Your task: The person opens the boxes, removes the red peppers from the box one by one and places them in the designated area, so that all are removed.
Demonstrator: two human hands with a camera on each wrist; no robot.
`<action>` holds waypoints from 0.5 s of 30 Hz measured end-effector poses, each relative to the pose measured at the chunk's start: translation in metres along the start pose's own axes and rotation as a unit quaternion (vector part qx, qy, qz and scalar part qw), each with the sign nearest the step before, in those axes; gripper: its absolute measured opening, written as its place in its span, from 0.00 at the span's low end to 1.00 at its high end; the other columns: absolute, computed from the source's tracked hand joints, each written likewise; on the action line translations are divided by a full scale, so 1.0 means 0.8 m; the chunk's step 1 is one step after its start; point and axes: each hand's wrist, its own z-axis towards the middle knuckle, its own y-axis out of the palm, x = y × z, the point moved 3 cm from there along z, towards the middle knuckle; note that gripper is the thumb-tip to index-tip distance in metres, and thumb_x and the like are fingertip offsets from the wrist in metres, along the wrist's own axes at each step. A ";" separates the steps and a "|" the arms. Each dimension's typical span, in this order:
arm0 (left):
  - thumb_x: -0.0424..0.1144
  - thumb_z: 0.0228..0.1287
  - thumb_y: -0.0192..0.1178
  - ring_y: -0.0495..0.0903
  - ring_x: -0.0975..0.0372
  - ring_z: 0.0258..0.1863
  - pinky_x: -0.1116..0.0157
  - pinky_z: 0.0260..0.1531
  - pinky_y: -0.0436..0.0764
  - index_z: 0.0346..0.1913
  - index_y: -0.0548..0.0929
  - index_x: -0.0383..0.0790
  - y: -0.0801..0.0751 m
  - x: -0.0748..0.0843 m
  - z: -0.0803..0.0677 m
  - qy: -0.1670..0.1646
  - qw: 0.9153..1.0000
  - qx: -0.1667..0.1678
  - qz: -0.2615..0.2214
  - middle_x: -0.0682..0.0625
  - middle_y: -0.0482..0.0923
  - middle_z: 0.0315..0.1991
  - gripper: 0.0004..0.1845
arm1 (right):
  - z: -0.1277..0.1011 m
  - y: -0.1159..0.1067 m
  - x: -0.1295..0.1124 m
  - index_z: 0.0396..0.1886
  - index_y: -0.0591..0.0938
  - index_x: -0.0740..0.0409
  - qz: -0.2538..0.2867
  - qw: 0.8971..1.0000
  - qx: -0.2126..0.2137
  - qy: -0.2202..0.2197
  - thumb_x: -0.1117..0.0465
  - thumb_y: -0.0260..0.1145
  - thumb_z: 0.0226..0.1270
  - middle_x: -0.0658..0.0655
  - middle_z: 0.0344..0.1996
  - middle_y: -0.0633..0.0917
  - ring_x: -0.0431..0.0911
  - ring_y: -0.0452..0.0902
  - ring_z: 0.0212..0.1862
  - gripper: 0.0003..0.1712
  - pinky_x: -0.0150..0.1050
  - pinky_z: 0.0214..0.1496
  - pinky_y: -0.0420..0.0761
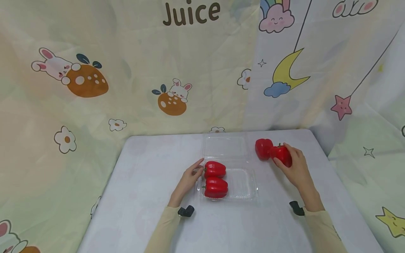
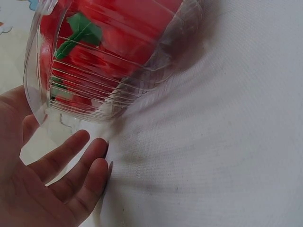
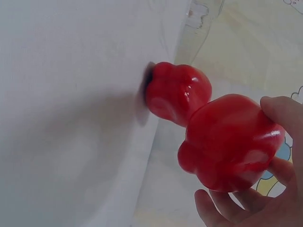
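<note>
My right hand (image 1: 297, 168) grips a red bell pepper (image 3: 232, 144) between thumb and fingers; in the right wrist view it is raised off the table. Another red bell pepper (image 1: 263, 149) rests on the table just behind it. My left hand (image 1: 188, 179) is at the left rim of a clear plastic clamshell box (image 1: 243, 184), its fingers loosely extended, some on the table. Inside the box's left half lie two red bell peppers, a rear one (image 1: 215, 169) and a front one (image 1: 216, 187), their green stems (image 2: 84, 32) towards my left hand.
The box's clear lid (image 1: 225, 147) lies folded open towards the back. A white cloth covers the table (image 1: 142, 168). Behind it hangs a printed curtain (image 1: 205, 63) with bunnies, flowers and a moon. A black wrist mount (image 1: 186, 211) sits on each sleeve.
</note>
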 end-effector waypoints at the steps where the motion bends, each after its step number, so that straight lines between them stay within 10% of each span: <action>1: 0.53 0.75 0.55 0.84 0.51 0.54 0.51 0.54 0.85 0.74 0.66 0.66 0.000 0.000 0.000 -0.001 1.000 0.000 0.000 0.43 0.79 0.62 0.27 | 0.000 0.000 0.001 0.79 0.58 0.54 0.000 1.000 0.001 0.001 0.53 0.71 0.65 0.74 0.68 0.64 0.71 0.61 0.67 0.48 0.73 0.53 0.77; 15: 0.54 0.75 0.54 0.84 0.51 0.55 0.50 0.53 0.85 0.75 0.66 0.62 0.001 -0.002 0.000 0.007 1.000 0.001 0.006 0.43 0.78 0.63 0.28 | 0.003 0.004 0.011 0.80 0.55 0.55 -0.005 0.999 0.012 0.034 0.54 0.70 0.66 0.74 0.70 0.62 0.70 0.60 0.69 0.49 0.72 0.55 0.76</action>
